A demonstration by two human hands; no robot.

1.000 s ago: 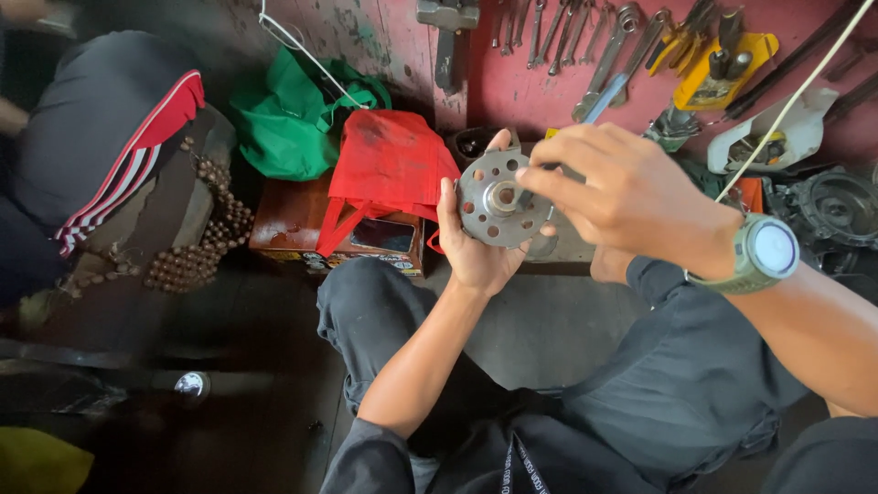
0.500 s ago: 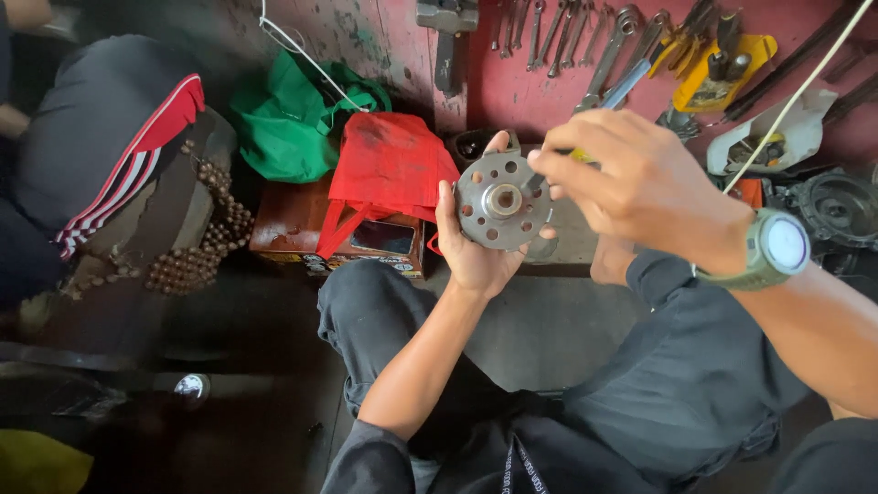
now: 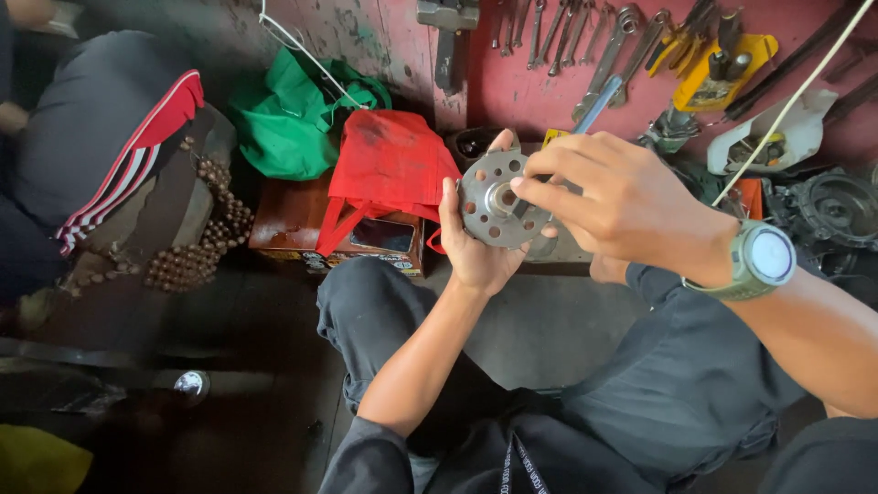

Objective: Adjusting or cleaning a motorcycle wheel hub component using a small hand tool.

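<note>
My left hand (image 3: 473,249) cups a round grey metal disc (image 3: 491,203) with several holes around a central hub, held upright in front of me. My right hand (image 3: 617,198), with a green watch (image 3: 757,263) on the wrist, reaches across the disc from the right. Its fingertips pinch a thin tool with a blue handle (image 3: 599,93), whose tip rests near the hub. I sit with my dark-trousered legs (image 3: 384,320) below the hands.
A red bag (image 3: 389,169) and a green bag (image 3: 288,128) lie on a brown box (image 3: 288,224) by the red wall. Wrenches (image 3: 585,41) hang above; a yellow holder (image 3: 722,73) and engine parts (image 3: 837,210) sit right. Another person's clothed leg (image 3: 91,146) is left.
My right hand has shifted slightly left and down over the disc, bringing the tool tip to the hub. The disc stays in my left hand.
</note>
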